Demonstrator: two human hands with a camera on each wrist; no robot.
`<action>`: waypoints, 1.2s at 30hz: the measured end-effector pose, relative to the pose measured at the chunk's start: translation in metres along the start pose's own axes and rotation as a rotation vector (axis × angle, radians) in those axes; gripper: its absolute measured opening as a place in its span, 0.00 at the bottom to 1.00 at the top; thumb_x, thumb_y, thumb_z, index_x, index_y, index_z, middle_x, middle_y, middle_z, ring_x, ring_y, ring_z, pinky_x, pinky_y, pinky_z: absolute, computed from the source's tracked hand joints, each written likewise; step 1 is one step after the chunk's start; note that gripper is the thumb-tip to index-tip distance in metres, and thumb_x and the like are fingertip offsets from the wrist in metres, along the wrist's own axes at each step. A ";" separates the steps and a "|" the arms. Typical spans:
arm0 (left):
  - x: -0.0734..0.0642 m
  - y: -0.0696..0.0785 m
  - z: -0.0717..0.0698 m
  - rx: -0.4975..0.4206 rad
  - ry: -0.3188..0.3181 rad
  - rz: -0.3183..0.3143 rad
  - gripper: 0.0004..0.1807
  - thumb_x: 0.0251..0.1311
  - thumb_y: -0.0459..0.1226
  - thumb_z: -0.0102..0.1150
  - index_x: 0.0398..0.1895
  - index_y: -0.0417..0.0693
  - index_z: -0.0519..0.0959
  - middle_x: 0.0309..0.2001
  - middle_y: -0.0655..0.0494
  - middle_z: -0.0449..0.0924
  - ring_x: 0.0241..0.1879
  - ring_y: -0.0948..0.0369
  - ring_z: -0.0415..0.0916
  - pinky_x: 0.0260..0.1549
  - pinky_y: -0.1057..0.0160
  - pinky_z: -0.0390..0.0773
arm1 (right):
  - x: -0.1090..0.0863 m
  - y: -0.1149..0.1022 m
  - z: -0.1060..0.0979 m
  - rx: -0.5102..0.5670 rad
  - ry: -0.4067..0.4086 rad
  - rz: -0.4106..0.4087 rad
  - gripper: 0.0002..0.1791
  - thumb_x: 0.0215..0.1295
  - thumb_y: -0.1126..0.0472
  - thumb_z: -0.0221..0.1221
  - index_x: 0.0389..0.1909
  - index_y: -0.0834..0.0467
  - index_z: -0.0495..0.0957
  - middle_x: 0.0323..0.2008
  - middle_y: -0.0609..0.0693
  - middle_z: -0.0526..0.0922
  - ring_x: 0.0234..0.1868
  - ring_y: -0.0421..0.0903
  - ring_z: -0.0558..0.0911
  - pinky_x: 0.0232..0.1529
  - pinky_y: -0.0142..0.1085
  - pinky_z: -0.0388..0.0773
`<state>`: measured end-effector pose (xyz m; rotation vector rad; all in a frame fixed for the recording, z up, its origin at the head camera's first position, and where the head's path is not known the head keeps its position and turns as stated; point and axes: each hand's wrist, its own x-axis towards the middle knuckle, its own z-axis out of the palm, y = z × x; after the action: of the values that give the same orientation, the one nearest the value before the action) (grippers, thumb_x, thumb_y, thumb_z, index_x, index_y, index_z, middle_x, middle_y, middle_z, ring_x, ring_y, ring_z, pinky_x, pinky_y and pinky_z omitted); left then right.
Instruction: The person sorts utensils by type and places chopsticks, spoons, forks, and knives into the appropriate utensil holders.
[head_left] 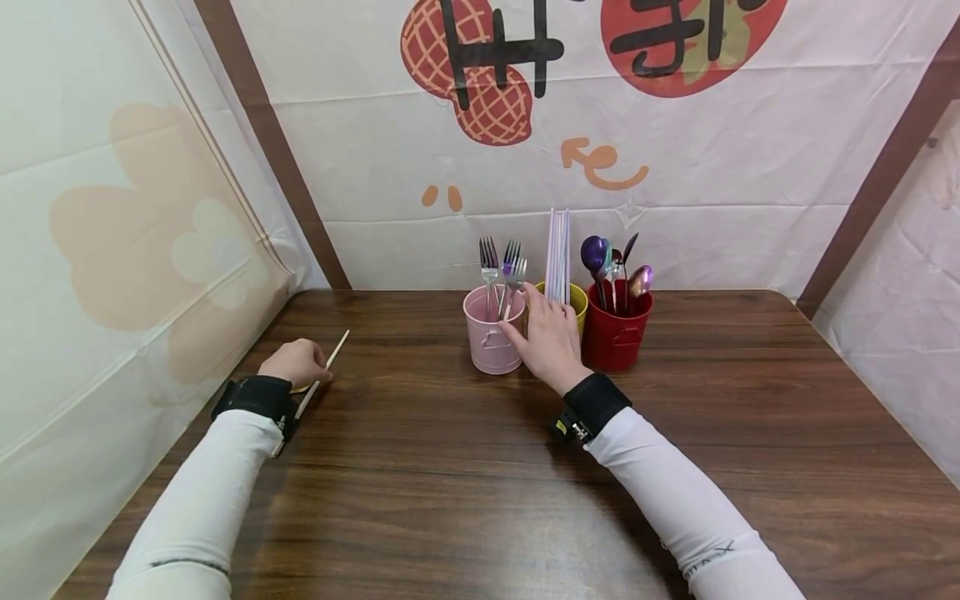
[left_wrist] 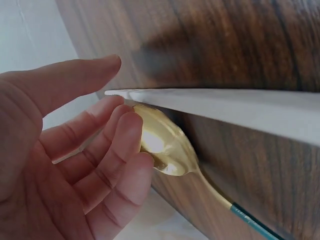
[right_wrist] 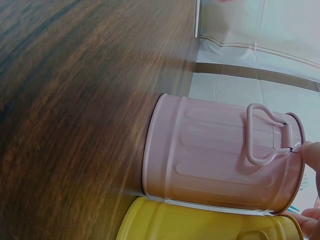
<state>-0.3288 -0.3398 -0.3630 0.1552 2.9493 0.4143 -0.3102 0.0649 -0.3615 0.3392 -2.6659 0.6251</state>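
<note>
My left hand [head_left: 296, 362] is at the table's left side, fingers loosely bent. In the left wrist view, the thumb stands apart from the fingers. A long pale stick [left_wrist: 225, 107] has its far end near the index fingertip. Below it lies a gold spoon [left_wrist: 162, 140] with a green handle, its bowl partly behind the fingertips. My right hand [head_left: 551, 337] reaches over the right rim of a pink bucket [head_left: 495, 350] holding several forks [head_left: 489, 258]. Its thumb [right_wrist: 311, 152] touches the rim by the wire handle, while the other fingers are mostly outside the right wrist view.
Behind my right hand stands a yellow bucket [head_left: 578, 304] with long thin straws [head_left: 558, 254]. A red bucket [head_left: 618, 346] with several spoons [head_left: 594, 252] stands to its right. All three buckets are near the back edge of the wooden table [head_left: 420, 483], before a printed cloth wall [head_left: 360, 142].
</note>
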 end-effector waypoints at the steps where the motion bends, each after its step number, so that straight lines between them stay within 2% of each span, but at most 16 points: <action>1: 0.001 -0.001 0.001 0.001 -0.001 0.001 0.08 0.50 0.39 0.68 0.24 0.44 0.80 0.26 0.51 0.79 0.32 0.51 0.76 0.28 0.52 0.73 | 0.000 0.000 0.000 -0.001 0.000 0.000 0.41 0.66 0.39 0.56 0.70 0.59 0.56 0.64 0.58 0.69 0.63 0.56 0.68 0.63 0.50 0.56; 4: 0.005 -0.005 0.005 0.000 -0.010 0.000 0.07 0.50 0.38 0.68 0.23 0.45 0.81 0.24 0.54 0.78 0.29 0.53 0.75 0.26 0.55 0.73 | 0.000 0.000 0.000 -0.002 0.001 0.001 0.41 0.66 0.40 0.56 0.70 0.59 0.56 0.64 0.58 0.69 0.62 0.56 0.68 0.63 0.50 0.56; 8: 0.006 -0.002 0.006 -0.003 -0.014 -0.012 0.07 0.51 0.38 0.67 0.23 0.44 0.82 0.22 0.55 0.78 0.25 0.56 0.75 0.23 0.57 0.72 | 0.000 0.000 0.000 -0.004 0.002 0.000 0.40 0.66 0.39 0.56 0.70 0.59 0.56 0.64 0.58 0.69 0.62 0.56 0.68 0.63 0.50 0.56; 18: 0.003 0.002 0.008 -0.011 0.034 -0.031 0.06 0.50 0.36 0.67 0.21 0.44 0.81 0.20 0.54 0.77 0.22 0.56 0.74 0.21 0.57 0.73 | 0.000 0.000 -0.002 -0.011 0.000 -0.006 0.41 0.66 0.39 0.56 0.70 0.59 0.57 0.64 0.58 0.70 0.62 0.56 0.69 0.63 0.51 0.56; 22: 0.001 0.001 0.010 -0.015 0.060 -0.032 0.07 0.48 0.35 0.66 0.22 0.43 0.78 0.20 0.52 0.76 0.22 0.54 0.74 0.21 0.57 0.72 | -0.002 0.001 -0.005 0.011 -0.022 -0.009 0.41 0.66 0.39 0.56 0.70 0.59 0.56 0.63 0.57 0.72 0.63 0.54 0.69 0.65 0.50 0.56; 26: 0.001 0.001 0.013 -0.007 0.055 -0.042 0.06 0.49 0.34 0.65 0.22 0.42 0.78 0.20 0.51 0.76 0.22 0.54 0.74 0.21 0.57 0.72 | -0.004 0.004 -0.011 0.065 -0.035 -0.024 0.42 0.65 0.39 0.57 0.70 0.60 0.55 0.62 0.56 0.73 0.64 0.55 0.67 0.66 0.50 0.55; 31: 0.001 0.002 0.013 -0.010 0.043 -0.064 0.05 0.51 0.34 0.63 0.21 0.42 0.80 0.20 0.52 0.77 0.22 0.55 0.74 0.21 0.57 0.73 | -0.006 0.012 -0.023 0.099 0.010 -0.076 0.41 0.65 0.42 0.59 0.70 0.61 0.56 0.58 0.56 0.76 0.62 0.57 0.69 0.64 0.51 0.60; 36: 0.001 0.003 0.012 -0.012 0.070 -0.054 0.05 0.50 0.34 0.63 0.20 0.44 0.81 0.19 0.54 0.77 0.20 0.56 0.74 0.19 0.58 0.72 | -0.008 0.028 -0.039 0.111 0.083 -0.093 0.39 0.66 0.46 0.60 0.69 0.62 0.56 0.58 0.56 0.77 0.60 0.59 0.70 0.62 0.51 0.62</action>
<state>-0.3279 -0.3336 -0.3737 0.0613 3.0110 0.4382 -0.3002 0.1088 -0.3432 0.4547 -2.5270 0.7432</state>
